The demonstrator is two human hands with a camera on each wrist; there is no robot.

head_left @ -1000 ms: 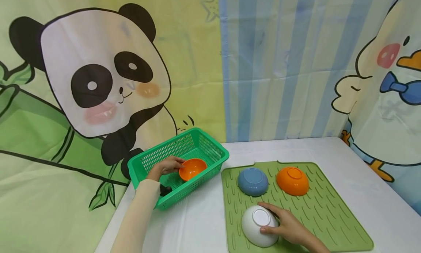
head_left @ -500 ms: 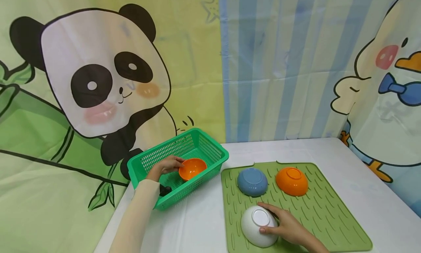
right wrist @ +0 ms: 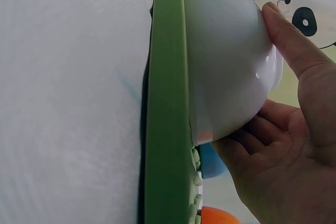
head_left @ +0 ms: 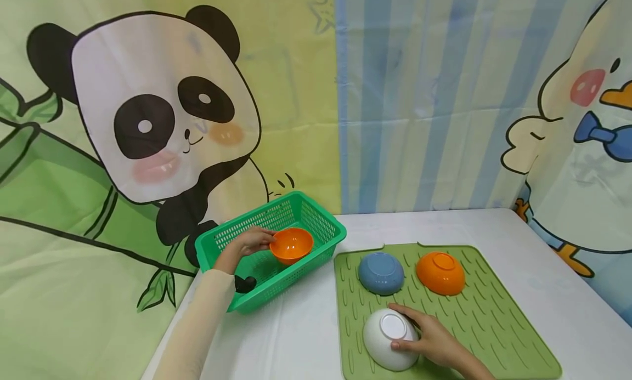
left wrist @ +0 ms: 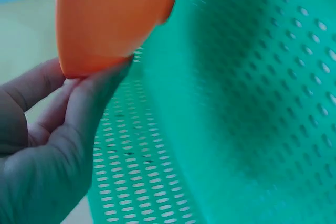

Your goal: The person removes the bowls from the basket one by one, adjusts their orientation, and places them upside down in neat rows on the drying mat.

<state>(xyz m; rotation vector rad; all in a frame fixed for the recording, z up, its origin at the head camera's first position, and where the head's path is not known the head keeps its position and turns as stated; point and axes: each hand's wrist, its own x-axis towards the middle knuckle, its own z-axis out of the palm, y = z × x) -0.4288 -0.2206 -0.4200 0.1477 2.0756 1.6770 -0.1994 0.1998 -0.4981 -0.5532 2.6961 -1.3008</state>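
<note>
My left hand (head_left: 252,240) pinches the rim of an orange bowl (head_left: 292,245) between thumb and fingers, inside the green basket (head_left: 337,238). In the left wrist view the orange bowl (left wrist: 113,19) hangs over the perforated basket floor. On the green drying mat (head_left: 494,319), a white bowl (head_left: 382,347) lies upside down. My right hand (head_left: 432,339) grips its side, thumb on the near side and fingers reaching over the far side. The right wrist view has the white bowl (right wrist: 226,56) with its rim down against the mat's surface.
A blue bowl (head_left: 381,273) and a second orange bowl (head_left: 440,273) sit upside down at the back of the mat. A small black object (head_left: 245,284) is by my left wrist at the basket. A printed curtain (head_left: 296,95) hangs behind the white table (head_left: 291,341).
My left hand has raised the orange bowl a little off the basket floor and slightly tipped it. My right hand and the white bowl have stayed put.
</note>
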